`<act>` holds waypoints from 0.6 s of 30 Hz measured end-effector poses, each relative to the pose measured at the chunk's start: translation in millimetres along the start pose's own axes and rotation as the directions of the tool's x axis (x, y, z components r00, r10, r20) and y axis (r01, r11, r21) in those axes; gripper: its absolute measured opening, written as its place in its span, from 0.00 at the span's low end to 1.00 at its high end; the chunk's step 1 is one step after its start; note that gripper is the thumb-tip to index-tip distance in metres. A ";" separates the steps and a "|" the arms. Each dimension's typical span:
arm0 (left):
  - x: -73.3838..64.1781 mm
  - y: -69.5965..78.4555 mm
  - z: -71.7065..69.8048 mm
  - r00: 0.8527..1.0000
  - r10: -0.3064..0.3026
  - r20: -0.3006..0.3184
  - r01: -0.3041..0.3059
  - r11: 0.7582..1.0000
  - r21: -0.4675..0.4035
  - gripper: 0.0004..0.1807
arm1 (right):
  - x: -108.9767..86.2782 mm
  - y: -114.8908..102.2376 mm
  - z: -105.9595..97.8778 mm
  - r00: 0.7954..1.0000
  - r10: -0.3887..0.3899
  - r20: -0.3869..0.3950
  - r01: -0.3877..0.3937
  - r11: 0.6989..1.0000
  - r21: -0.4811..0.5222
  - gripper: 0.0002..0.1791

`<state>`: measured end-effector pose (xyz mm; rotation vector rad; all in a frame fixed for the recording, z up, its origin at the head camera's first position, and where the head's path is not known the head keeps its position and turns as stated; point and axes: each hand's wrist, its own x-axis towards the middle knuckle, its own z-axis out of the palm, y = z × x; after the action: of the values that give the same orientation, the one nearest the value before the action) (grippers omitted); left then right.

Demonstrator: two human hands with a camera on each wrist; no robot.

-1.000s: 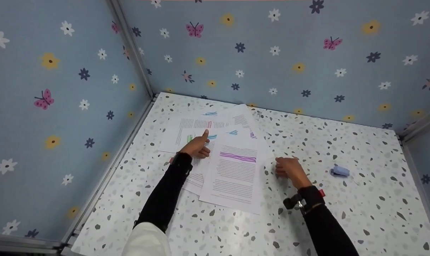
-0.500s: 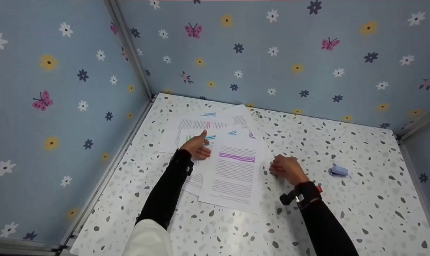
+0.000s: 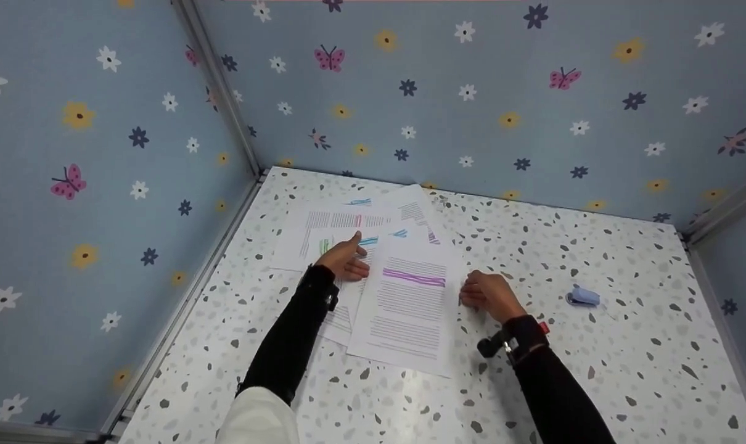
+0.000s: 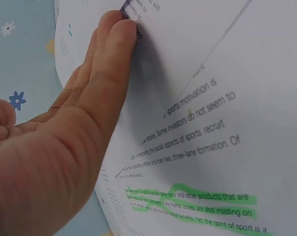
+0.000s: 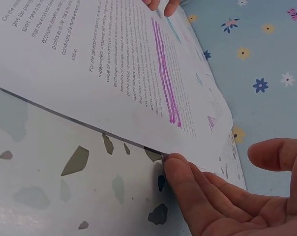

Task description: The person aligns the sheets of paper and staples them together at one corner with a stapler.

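Note:
Several printed paper sheets lie overlapped on the table. The top sheet bears a purple highlighted band. My left hand is at its left edge, over a sheet with green marking; in the left wrist view its fingers are straight against the paper, thumb apart. On the other side, my right hand is at the top sheet's right edge. In the right wrist view the fingertips touch that edge from outside, and the thumb stands away from the paper.
A small light-blue stapler lies on the speckled table to the right of my right hand. Flower-patterned walls close off the back and left side. More marked sheets spread out behind and left of the top one.
My right hand has moved left, up to the top sheet's right edge. My left hand has stayed nearly still by the left edge. The head view has shifted slightly.

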<state>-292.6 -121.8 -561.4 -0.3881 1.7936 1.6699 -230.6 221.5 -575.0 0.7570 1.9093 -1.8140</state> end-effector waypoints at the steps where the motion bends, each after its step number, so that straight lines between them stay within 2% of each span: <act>1: -0.6 0.0 0.5 1.000 -0.001 -0.004 0.001 1.000 -0.005 0.40 | -0.1 -0.3 0.2 1.000 0.003 -0.004 -0.003 1.000 -0.003 0.20; 10: -0.8 -1.4 2.8 1.000 0.026 0.006 -0.026 0.998 -0.061 0.38 | -1.3 -0.9 2.2 1.000 -0.010 -0.003 0.010 1.000 -0.025 0.21; 18: 4.1 -5.7 5.8 0.994 0.061 0.091 -0.054 0.996 -0.077 0.32 | 1.1 1.6 8.2 0.999 -0.024 -0.022 0.024 1.000 -0.006 0.21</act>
<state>-290.7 -116.2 -568.3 -0.2882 1.6929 1.7697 -231.1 213.5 -577.6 0.7583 1.9442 -1.8207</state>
